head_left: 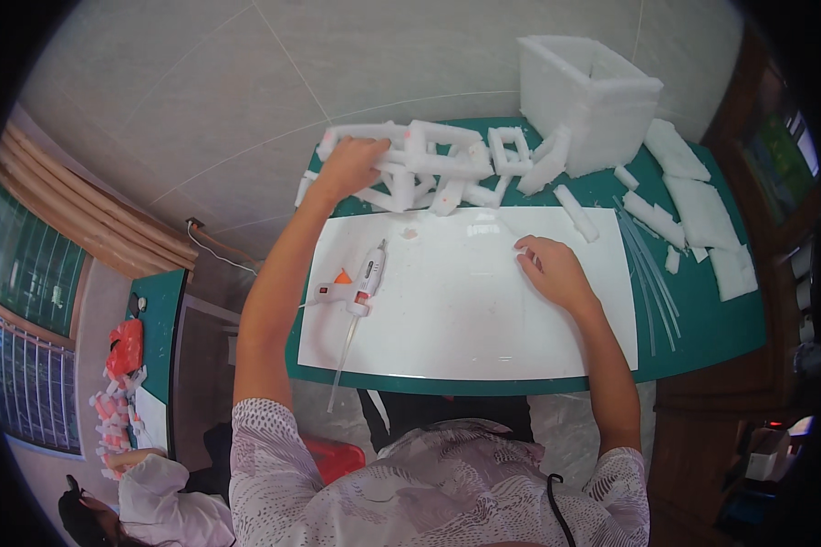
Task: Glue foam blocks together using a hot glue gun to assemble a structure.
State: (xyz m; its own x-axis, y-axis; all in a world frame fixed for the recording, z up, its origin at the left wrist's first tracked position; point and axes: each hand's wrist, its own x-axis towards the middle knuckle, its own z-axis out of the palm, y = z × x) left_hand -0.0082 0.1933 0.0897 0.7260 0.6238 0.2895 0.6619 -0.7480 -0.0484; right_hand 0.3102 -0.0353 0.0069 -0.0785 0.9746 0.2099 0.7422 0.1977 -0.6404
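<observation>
At the far left of the green table, my left hand (351, 169) reaches into a heap of white foam frames. Its fingers are bent over the edge of one foam frame (365, 133), which seems to be in its grip. My right hand (556, 269) is over the right half of a white board (456, 337). Its fingers curl together, and a small whitish bit may be at their tips, too small to name. Between my arms, a white glue gun (367, 279) lies on the board with a clear glue stick (342, 360) projecting from its back.
A large white foam box (584, 100) stands at the back right. Foam slabs (702, 210) and clear glue sticks (652, 283) lie along the right side. A red stool (333, 458) is below the table. At left, another person (169, 501) sits by a second table (160, 319).
</observation>
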